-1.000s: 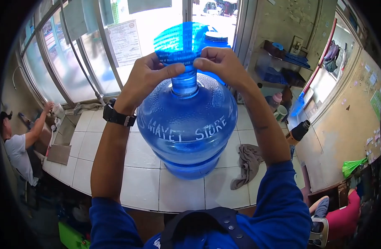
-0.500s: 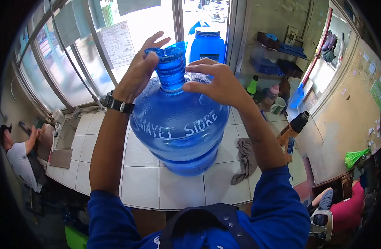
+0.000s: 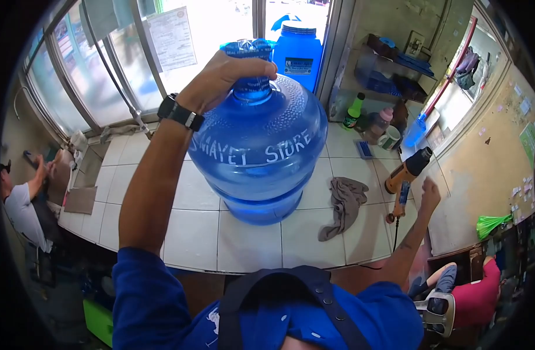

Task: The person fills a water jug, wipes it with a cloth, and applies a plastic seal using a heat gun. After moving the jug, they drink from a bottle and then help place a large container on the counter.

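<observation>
A large blue water jug (image 3: 255, 169) with white lettering stands upright on the white tiled counter. Blue printed plastic film (image 3: 250, 51) covers its neck. My left hand (image 3: 226, 76), with a black watch on the wrist, is wrapped round the film at the neck, the thumb lying across its front. Over at the right, my right hand (image 3: 430, 193) is beside an orange and black heat gun (image 3: 402, 175), apart from it. Its fingers look curled, and nothing shows in them.
A grey cloth (image 3: 346, 204) lies on the counter (image 3: 250, 242) right of the jug. Behind are a green bottle (image 3: 353, 111), a mug (image 3: 388, 138) and another blue container (image 3: 297, 55). One person (image 3: 25, 210) is at far left, another (image 3: 474, 297) at lower right.
My right hand has left the jug's neck and moved right, near the heat gun. My left hand has closed round the film. The view has shifted slightly.
</observation>
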Demonstrator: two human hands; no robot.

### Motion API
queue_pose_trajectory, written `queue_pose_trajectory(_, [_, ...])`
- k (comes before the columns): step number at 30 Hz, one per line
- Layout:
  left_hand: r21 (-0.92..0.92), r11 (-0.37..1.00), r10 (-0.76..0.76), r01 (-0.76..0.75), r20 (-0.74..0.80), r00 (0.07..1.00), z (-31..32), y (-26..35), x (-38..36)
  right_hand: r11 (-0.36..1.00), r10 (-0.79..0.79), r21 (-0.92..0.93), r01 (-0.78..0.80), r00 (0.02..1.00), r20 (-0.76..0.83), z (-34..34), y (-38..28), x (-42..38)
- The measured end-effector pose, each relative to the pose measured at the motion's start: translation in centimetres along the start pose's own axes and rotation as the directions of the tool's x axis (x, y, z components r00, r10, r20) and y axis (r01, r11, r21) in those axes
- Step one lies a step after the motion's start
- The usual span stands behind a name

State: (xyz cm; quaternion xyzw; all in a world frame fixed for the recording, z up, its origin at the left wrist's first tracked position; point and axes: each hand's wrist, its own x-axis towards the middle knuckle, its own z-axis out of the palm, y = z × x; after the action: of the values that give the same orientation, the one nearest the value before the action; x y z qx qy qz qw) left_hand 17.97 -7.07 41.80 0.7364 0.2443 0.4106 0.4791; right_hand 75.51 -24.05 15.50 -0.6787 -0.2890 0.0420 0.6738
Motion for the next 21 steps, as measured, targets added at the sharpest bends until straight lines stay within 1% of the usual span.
queue_pose_trajectory(1, [-0.013, 1.000, -0.009, 0.009, -0.008, 1.000, 0.0, 0.0, -0.1, 0.984, 0.060, -0.172, -0.045, 0.995, 0.081, -1.1, 3.2, 0.7])
queue_pose_trajectory(2, [-0.023, 1.000, -0.012, 0.011, -0.021, 1.000, -0.1, 0.4, -0.1, 0.939, 0.126, -0.338, -0.067, 0.980, 0.154, -1.5, 4.7, 0.8])
queue_pose_trajectory(3, [-0.006, 1.000, 0.007, -0.007, -0.032, 0.999, -0.1, 1.0, -0.3, 0.947, 0.110, -0.316, -0.054, 0.981, 0.160, -1.4, 5.0, -0.1])
queue_pose_trajectory(4, [-0.050, 0.999, -0.014, 0.012, -0.037, 0.999, 0.1, 1.3, -0.8, 0.951, 0.288, -0.182, -0.249, 0.929, 0.232, -1.1, 5.4, -1.2])
queue_pose_trajectory(5, [-0.097, 0.995, -0.036, 0.032, -0.042, 0.998, 0.4, 1.5, -1.4, 0.894, 0.439, -0.067, -0.444, 0.835, 0.331, -0.2, 5.4, -1.9])
queue_pose_trajectory(6, [-0.143, 0.988, -0.060, 0.053, -0.043, 0.997, 0.5, 1.7, -2.0, 0.897, 0.429, -0.056, -0.438, 0.835, 0.345, 1.0, 5.0, -2.0])
queue_pose_trajectory(7, [-0.132, 0.990, -0.057, 0.050, -0.049, 0.997, 0.5, 2.0, -2.6, 0.850, 0.465, 0.021, -0.526, 0.769, 0.439, 1.8, 4.8, -2.3])
queue_pose_trajectory(9, [-0.142, 0.989, -0.053, 0.051, -0.012, 0.999, 1.0, 2.8, -3.8, 0.705, 0.498, 0.132, -0.697, 0.619, 0.607, 2.1, 3.8, -3.5])
queue_pose_trajectory(10, [-0.151, 0.987, -0.049, 0.050, 0.010, 0.999, 1.3, 3.2, -4.2, 0.704, 0.500, 0.135, -0.697, 0.621, 0.603, 2.3, 3.1, -4.0])
queue_pose_trajectory(13, [-0.123, 0.991, -0.044, 0.048, 0.039, 0.998, 1.7, 4.2, -5.8, 0.644, 0.508, 0.131, -0.753, 0.549, 0.663, 3.3, 0.6, -5.3])
queue_pose_trajectory(14, [-0.111, 0.993, -0.043, 0.048, 0.048, 0.998, 1.8, 4.3, -6.1, 0.646, 0.510, 0.134, -0.752, 0.555, 0.657, 3.3, 0.7, -5.5])
queue_pose_trajectory(15, [-0.114, 0.993, -0.037, 0.043, 0.053, 0.998, 1.8, 4.2, -6.2, 0.676, 0.480, 0.154, -0.721, 0.589, 0.650, 3.7, 1.1, -5.4])
queue_pose_trajectory(17, [-0.056, 0.997, -0.051, 0.053, 0.043, 0.998, 1.8, 4.3, -6.1, 0.731, 0.411, 0.197, -0.653, 0.653, 0.637, 4.5, 1.3, -4.9])
queue_pose_trajectory(18, [-0.027, 0.998, -0.061, 0.062, 0.038, 0.997, 1.9, 4.3, -6.2, 0.732, 0.409, 0.201, -0.651, 0.656, 0.634, 4.9, 0.2, -4.7])
queue_pose_trajectory(19, [-0.026, 0.998, -0.057, 0.058, 0.039, 0.998, 1.9, 4.2, -6.2, 0.857, 0.304, 0.196, -0.476, 0.775, 0.555, 5.3, -1.3, -4.0])
queue_pose_trajectory(20, [-0.048, 0.998, -0.035, 0.036, 0.026, 0.999, 2.0, 4.1, -6.2, 0.944, 0.173, 0.171, -0.283, 0.863, 0.474, 5.8, -2.8, -3.1])
queue_pose_trajectory(21, [-0.066, 0.998, -0.013, 0.014, 0.013, 1.000, 2.0, 4.0, -6.2, 0.985, 0.064, 0.126, -0.114, 0.934, 0.351, 6.4, -6.0, -3.0])
